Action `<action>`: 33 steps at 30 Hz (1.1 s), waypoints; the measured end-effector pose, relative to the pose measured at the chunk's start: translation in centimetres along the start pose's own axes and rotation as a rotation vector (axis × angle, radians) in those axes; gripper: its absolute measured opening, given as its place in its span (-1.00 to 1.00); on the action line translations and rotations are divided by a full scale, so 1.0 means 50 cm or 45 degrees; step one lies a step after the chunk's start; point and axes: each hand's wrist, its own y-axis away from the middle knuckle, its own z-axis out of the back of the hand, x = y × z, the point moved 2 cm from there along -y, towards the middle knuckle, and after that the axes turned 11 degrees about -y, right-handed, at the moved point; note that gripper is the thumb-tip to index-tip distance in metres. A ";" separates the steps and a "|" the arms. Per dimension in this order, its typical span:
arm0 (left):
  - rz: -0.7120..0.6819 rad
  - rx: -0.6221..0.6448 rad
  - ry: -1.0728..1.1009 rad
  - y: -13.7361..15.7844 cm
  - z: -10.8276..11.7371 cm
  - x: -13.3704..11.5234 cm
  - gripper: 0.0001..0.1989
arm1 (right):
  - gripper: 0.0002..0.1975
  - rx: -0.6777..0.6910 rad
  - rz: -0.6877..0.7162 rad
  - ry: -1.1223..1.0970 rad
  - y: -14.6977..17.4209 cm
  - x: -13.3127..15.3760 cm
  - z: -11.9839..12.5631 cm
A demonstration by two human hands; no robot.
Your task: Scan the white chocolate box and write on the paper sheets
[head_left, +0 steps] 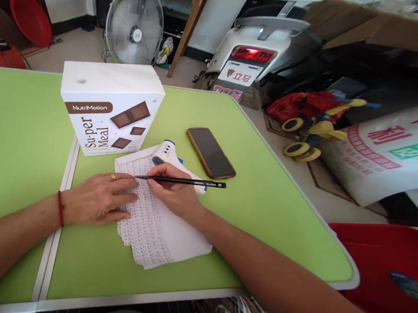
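Observation:
Sheets of paper (186, 235) covered partly in dense handwriting lie on the green table (271, 231). My left hand (98, 197) rests flat on their left side, fingers slightly apart, with a ring and a red wrist cord. A slim black pen (189, 181) is pinched in my right hand (173, 192), its tip pointing left near my left index finger; I cannot tell whether it touches the paper. Partly behind my right hand, a white and blue handheld thermometer-like device (167, 151) lies at the top of the sheets.
Behind the papers stands a white NutriMotion box (116, 113). A dark phone (211, 153) in a brown case lies to the right. Beyond the table are a fan (135, 24), a white scooter (251, 50), a yellow-wheeled toy (313, 134) and a red stool (376, 261).

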 end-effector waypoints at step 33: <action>0.064 0.014 0.043 0.006 0.006 0.011 -0.80 | -0.95 0.126 0.097 0.163 0.000 -0.003 -0.007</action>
